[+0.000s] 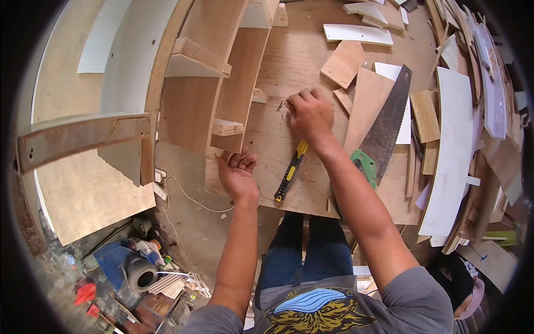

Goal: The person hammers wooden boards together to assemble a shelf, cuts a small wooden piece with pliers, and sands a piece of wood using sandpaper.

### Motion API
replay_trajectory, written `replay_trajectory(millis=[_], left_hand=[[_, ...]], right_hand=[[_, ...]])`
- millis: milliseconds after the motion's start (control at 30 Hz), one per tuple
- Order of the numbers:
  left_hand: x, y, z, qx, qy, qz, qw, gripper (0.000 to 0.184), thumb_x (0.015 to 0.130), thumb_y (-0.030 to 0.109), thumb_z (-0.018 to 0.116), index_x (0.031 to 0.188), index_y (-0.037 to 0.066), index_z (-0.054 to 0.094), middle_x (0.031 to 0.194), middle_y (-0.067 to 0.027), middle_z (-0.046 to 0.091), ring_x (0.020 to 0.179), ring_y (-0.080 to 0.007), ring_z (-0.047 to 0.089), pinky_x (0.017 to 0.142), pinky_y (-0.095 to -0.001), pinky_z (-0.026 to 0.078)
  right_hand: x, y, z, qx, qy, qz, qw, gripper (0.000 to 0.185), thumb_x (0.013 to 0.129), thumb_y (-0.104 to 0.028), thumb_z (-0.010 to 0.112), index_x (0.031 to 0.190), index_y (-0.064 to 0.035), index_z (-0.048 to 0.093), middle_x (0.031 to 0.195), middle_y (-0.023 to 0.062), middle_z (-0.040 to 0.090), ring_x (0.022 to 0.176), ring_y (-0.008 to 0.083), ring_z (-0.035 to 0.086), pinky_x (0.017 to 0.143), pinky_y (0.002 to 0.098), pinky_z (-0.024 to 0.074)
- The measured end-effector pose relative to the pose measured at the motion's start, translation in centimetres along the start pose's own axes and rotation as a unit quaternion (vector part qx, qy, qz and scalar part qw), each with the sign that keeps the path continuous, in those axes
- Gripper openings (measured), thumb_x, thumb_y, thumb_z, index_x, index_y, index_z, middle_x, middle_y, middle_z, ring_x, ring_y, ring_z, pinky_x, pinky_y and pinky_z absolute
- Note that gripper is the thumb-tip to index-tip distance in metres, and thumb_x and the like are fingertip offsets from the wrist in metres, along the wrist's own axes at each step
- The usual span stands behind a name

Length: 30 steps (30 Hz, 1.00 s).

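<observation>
My right hand (312, 114) is over the plywood tabletop (289, 61), its fingers pinched together at several thin nails (281, 106). Under its wrist lies a black-and-yellow tool handle (290, 173); the tool's upper end is hidden by the hand. Palm up, my left hand (240, 173) is at the near edge of the board, just below the wooden shelf unit (192, 108). Its fingers are loosely curled, and I cannot make out whether anything is in them. A short wood block (227, 128) sits on the shelf unit right above that hand.
A handsaw (389, 125) with a green handle lies right of my right forearm among wood offcuts (343, 63). A long white board (448, 150) and piled scraps line the right side. A white cable (192, 197) crosses the floor. Another person (470, 284) is at lower right.
</observation>
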<state>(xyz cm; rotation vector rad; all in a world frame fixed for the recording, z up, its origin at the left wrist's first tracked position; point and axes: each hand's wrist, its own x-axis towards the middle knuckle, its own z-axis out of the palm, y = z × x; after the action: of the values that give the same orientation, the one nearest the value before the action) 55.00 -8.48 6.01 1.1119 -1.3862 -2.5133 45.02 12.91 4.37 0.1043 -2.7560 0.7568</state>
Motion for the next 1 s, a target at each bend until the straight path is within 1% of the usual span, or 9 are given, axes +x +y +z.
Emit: replay_trajectory(millis=[167,233,333,433,533,633,733,833,1000], left_hand=[[-1.2,-0.6,-0.6,0.023,-0.001,-0.032,0.999,0.042,0.113,0.05,0.041,0.125,0.016,0.063,0.106,-0.008,0.075,0.078,-0.0223,0.068,0.076,-0.0371,0.054],[-2.0,-0.5,-0.5,0.039,-0.007,-0.036,0.999,0.043,0.114,0.049,0.04,0.124,0.015,0.064,0.103,-0.0071,0.075,0.077,-0.0213,0.066,0.076,-0.0371,0.052],[-2.6,-0.7,-0.3,0.083,-0.011,-0.026,0.996,0.039,0.113,0.046,0.046,0.118,0.013,0.067,0.098,-0.0055,0.074,0.077,-0.0209,0.067,0.073,-0.0351,0.053],[-3.1,-1.0,0.1,0.204,-0.101,0.025,0.973,0.028,0.11,0.034,0.06,0.118,0.009,0.071,0.097,-0.0052,0.074,0.077,-0.0211,0.069,0.07,-0.0338,0.054],[-4.2,-0.2,2.5,0.418,-0.148,0.224,0.868,0.02,0.102,0.016,0.072,0.118,0.004,0.073,0.097,-0.0085,0.075,0.077,-0.0224,0.07,0.069,-0.0333,0.055],[-4.2,1.9,6.6,0.494,-0.163,0.347,0.78,0.023,0.094,0.005,0.075,0.116,0.0,0.073,0.099,-0.0127,0.074,0.084,-0.0291,0.073,0.076,-0.0397,0.057],[-2.5,1.2,9.8,0.483,-0.1,0.486,0.721,0.027,0.09,0.002,0.076,0.117,0.002,0.075,0.099,-0.0148,0.074,0.078,-0.0287,0.07,0.073,-0.0392,0.056],[-2.7,1.2,12.1,0.486,-0.122,0.443,0.743,0.025,0.087,0.001,0.077,0.112,0.003,0.074,0.1,-0.0138,0.075,0.095,-0.035,0.071,0.082,-0.0444,0.056],[-2.0,-0.9,13.0,0.482,-0.084,0.403,0.773,0.02,0.087,0.001,0.078,0.107,0.002,0.074,0.097,-0.013,0.074,0.085,-0.0341,0.071,0.076,-0.0433,0.057]], right_hand=[[0.2,-0.9,1.1,-0.059,0.018,-0.036,0.997,0.008,0.085,-0.021,0.071,0.084,-0.0132,0.071,0.095,0.0059,0.067,0.102,0.0294,0.06,0.091,0.0433,0.0471],[0.4,-0.9,1.0,-0.084,-0.002,-0.037,0.996,0.008,0.085,-0.021,0.072,0.088,-0.0142,0.071,0.098,0.0044,0.069,0.101,0.0293,0.061,0.092,0.0423,0.0467],[0.4,-0.6,0.9,-0.097,-0.029,-0.058,0.993,0.009,0.087,-0.022,0.073,0.091,-0.0142,0.07,0.098,0.0044,0.069,0.1,0.0293,0.061,0.092,0.0425,0.0466],[0.7,0.0,0.5,-0.085,-0.038,-0.094,0.991,0.009,0.089,-0.023,0.07,0.091,-0.0134,0.068,0.095,0.0053,0.068,0.101,0.0276,0.061,0.09,0.0419,0.0463],[1.2,-0.1,-1.6,-0.03,-0.075,-0.103,0.991,0.011,0.093,-0.023,0.071,0.093,-0.0123,0.069,0.095,0.006,0.068,0.101,0.0284,0.062,0.09,0.0426,0.0472],[2.6,-0.7,-4.0,0.042,-0.127,-0.108,0.985,0.012,0.095,-0.023,0.072,0.096,-0.0113,0.069,0.096,0.0059,0.069,0.101,0.03,0.062,0.088,0.0433,0.0486],[3.9,-0.6,-6.3,0.09,-0.161,-0.131,0.974,0.013,0.093,-0.02,0.075,0.097,-0.0098,0.068,0.096,0.0059,0.069,0.1,0.0313,0.062,0.087,0.044,0.0502],[5.3,-0.6,-8.4,0.119,-0.182,-0.159,0.963,0.011,0.092,-0.015,0.075,0.097,-0.0083,0.067,0.095,0.0071,0.069,0.098,0.0316,0.062,0.085,0.0436,0.0513],[6.3,0.2,-7.5,0.166,-0.185,-0.188,0.95,0.01,0.093,-0.013,0.073,0.096,-0.0073,0.066,0.092,0.0091,0.067,0.093,0.0329,0.062,0.082,0.0444,0.0513]])
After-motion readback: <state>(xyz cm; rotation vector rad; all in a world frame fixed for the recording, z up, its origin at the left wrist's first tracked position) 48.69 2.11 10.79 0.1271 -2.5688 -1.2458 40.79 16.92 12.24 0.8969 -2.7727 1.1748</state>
